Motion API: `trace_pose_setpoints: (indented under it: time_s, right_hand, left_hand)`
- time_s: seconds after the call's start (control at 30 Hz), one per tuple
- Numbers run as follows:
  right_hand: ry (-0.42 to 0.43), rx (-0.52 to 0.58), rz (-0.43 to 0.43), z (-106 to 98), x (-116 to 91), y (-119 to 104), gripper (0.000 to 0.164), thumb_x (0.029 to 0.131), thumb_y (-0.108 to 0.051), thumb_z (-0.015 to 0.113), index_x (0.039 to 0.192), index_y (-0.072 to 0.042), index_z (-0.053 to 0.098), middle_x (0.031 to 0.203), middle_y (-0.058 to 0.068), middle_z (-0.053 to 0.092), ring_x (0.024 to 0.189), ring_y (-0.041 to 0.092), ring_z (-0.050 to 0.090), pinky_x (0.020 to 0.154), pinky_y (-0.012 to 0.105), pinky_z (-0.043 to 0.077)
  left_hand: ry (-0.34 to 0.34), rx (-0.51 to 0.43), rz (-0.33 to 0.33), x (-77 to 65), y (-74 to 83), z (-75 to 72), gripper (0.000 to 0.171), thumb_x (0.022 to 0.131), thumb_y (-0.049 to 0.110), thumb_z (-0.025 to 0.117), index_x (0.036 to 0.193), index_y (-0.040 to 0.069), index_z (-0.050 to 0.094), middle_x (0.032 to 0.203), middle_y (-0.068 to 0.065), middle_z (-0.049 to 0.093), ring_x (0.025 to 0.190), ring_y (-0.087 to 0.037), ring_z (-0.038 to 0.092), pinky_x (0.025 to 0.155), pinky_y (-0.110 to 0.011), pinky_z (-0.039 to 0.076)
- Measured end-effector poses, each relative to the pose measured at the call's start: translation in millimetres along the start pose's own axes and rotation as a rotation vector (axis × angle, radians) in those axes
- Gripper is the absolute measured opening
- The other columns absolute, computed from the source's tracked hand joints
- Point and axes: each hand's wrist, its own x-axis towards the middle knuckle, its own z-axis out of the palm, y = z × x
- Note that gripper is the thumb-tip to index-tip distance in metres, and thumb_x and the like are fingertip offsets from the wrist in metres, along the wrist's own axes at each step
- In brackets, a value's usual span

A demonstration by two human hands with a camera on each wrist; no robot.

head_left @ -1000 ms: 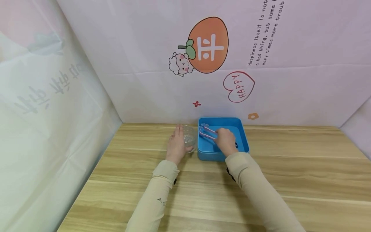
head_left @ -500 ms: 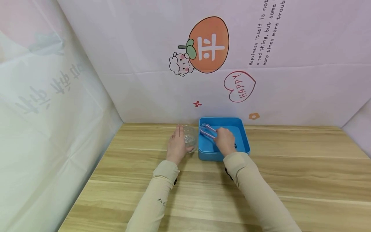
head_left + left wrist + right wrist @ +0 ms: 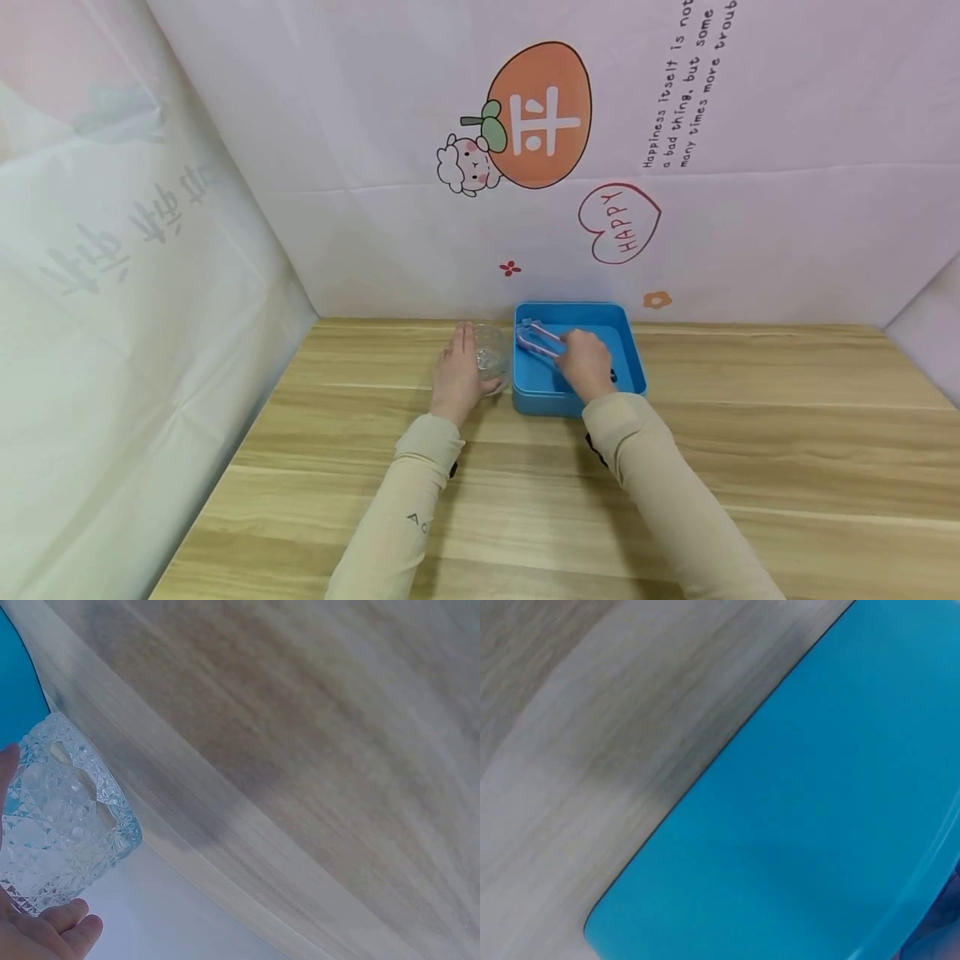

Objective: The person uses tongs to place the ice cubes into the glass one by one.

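In the head view, my left hand (image 3: 456, 379) holds a clear cut-glass bowl (image 3: 491, 358) on the table, its thumb at the near side. The left wrist view shows the faceted glass bowl (image 3: 64, 814) with clear round pieces inside, between thumb and fingers (image 3: 71, 926). My right hand (image 3: 585, 362) reaches into a blue box (image 3: 551, 404) beside the bowl and grips pink-and-white tongs (image 3: 538, 350). The tong tips are at small clear bluish pieces (image 3: 528, 323) by the box's left back corner; whether they pinch one I cannot tell.
A small dark object (image 3: 613, 376) shows beside the right hand in the box. The wood-grain table (image 3: 787, 433) meets a printed white backdrop (image 3: 390, 267) just behind the box and bowl. The box's blue wall (image 3: 780, 825) fills much of the right wrist view.
The right hand shifts slightly left, then back right, and the tongs' arms draw a little closer near the clear pieces. The left hand and glass bowl stay put.
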Motion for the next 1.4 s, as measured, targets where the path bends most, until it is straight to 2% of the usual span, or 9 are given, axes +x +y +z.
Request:
trace_pose_setpoints:
  time_s: [0.37, 0.7, 1.0, 1.4]
  right_hand:
    - [0.013, 0.011, -0.009, 5.4, 0.3, -3.6, 0.04, 0.088, -0.014, 0.068, 0.124, 0.002, 0.061, 0.12, 0.022, 0.065, 0.103, 0.036, 0.064, 0.086, 0.048, 0.055]
    - [0.02, 0.021, 0.016, 6.8, -0.3, -9.9, 0.033, 0.092, -0.01, 0.062, 0.123, 0.001, 0.062, 0.117, 0.02, 0.067, 0.102, 0.034, 0.065, 0.087, 0.047, 0.055]
    - [0.005, 0.018, 0.039, 3.8, 0.5, -6.6, 0.032, 0.094, -0.009, 0.059, 0.124, 0.0, 0.062, 0.118, 0.021, 0.066, 0.1, 0.034, 0.064, 0.087, 0.046, 0.054]
    - [-0.011, 0.034, 0.058, 0.5, 0.5, -0.7, 0.033, 0.094, -0.011, 0.059, 0.125, 0.0, 0.061, 0.12, 0.021, 0.065, 0.102, 0.034, 0.062, 0.089, 0.047, 0.053]
  left_hand:
    - [-0.018, -0.007, -0.006, 1.0, -0.3, 1.5, 0.105, 0.074, 0.04, 0.081, 0.15, -0.001, 0.02, 0.156, -0.019, 0.028, 0.131, -0.033, 0.048, 0.112, -0.043, 0.037]
    - [-0.022, -0.013, -0.015, 1.2, -0.4, 1.1, 0.105, 0.074, 0.039, 0.081, 0.15, 0.0, 0.02, 0.156, -0.018, 0.027, 0.131, -0.033, 0.048, 0.113, -0.043, 0.036]
    - [-0.04, -0.017, -0.026, 1.1, -0.3, -0.2, 0.105, 0.075, 0.04, 0.08, 0.151, 0.0, 0.018, 0.156, -0.017, 0.026, 0.133, -0.032, 0.046, 0.114, -0.042, 0.035]
    - [-0.025, -0.023, -0.023, -1.2, 0.5, -2.2, 0.106, 0.074, 0.039, 0.081, 0.15, 0.0, 0.019, 0.156, -0.018, 0.028, 0.131, -0.034, 0.048, 0.113, -0.042, 0.036]
